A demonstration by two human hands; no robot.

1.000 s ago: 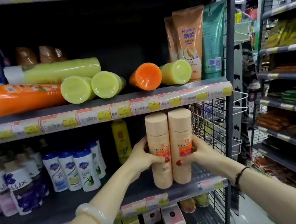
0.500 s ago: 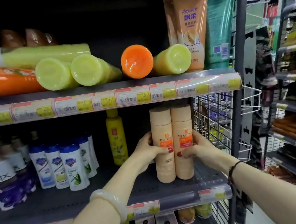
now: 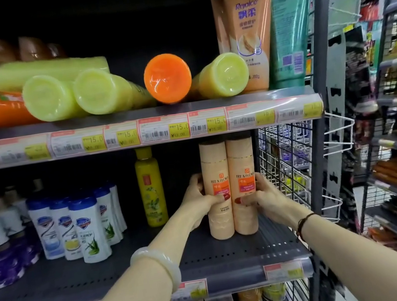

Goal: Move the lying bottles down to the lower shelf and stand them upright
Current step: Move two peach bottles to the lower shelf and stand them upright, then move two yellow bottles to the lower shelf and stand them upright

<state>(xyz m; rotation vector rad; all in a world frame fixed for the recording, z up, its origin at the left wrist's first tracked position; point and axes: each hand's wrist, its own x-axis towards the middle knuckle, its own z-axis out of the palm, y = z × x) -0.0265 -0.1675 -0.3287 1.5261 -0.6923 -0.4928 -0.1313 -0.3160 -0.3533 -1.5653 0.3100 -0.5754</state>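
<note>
Peach bottles [image 3: 218,191] stand upright, apparently touching, on lower shelf [image 3: 234,254]; left hand [image 3: 198,202] grips one, right hand [image 3: 264,198] the other.

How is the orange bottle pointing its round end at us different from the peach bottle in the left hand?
The orange bottle lies on its side on the upper shelf; the left peach bottle stands upright on the lower shelf. The orange bottle is bright, no hand on it; the left peach bottle is pale, gripped by the left hand. Both are round bottles.
</note>
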